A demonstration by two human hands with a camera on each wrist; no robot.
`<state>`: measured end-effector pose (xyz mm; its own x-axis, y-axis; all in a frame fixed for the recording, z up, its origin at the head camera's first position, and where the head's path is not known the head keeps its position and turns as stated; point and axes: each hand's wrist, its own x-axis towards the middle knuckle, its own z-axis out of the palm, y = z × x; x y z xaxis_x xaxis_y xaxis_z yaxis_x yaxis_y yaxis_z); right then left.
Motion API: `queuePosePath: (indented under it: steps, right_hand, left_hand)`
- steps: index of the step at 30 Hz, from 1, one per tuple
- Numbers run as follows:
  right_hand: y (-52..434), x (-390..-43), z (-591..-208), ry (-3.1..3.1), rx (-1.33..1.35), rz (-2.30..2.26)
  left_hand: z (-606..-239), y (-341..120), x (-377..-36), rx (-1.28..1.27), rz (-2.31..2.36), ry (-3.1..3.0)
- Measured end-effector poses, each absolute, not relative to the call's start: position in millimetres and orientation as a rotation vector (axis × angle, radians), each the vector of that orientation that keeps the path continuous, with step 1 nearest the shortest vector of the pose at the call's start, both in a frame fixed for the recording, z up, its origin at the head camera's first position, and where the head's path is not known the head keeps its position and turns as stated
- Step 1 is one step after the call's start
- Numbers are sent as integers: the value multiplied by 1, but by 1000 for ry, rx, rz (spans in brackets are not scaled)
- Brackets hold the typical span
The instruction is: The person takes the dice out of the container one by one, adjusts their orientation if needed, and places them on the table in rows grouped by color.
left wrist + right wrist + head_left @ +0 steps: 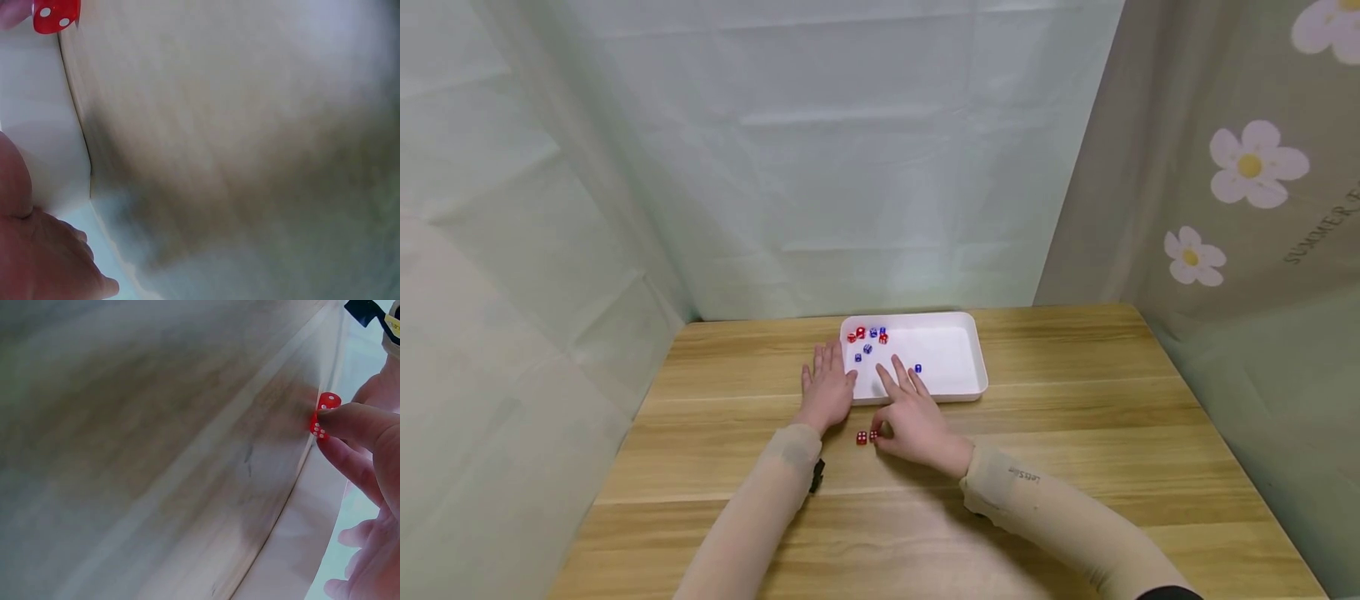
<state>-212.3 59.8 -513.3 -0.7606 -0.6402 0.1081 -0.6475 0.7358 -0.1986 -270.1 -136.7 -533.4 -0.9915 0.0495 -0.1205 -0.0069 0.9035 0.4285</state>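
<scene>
My right hand pinches a red die between thumb and index finger, its other fingers spread over the front edge of the white tray. A second red die sits on the table just left of it. In the right wrist view the thumb and index finger are on the red die, and the other die shows close behind. My left hand rests with straight fingers along the tray's left side, holding nothing. Part of that hand appears in the left wrist view beside the tray wall.
Inside the tray, red dice and several blue dice gather toward the left. One blue die lies apart, near the right fingertips. The wooden table extends on both sides, with pale curtains behind it.
</scene>
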Motion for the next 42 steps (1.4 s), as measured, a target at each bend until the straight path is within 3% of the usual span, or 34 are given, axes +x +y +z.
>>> queuePosePath:
  steps: [42]
  right_hand:
    - [63,-215,-512,-2905,1030,391]
  left_hand:
    - [-536,-137,-272,30,675,2943]
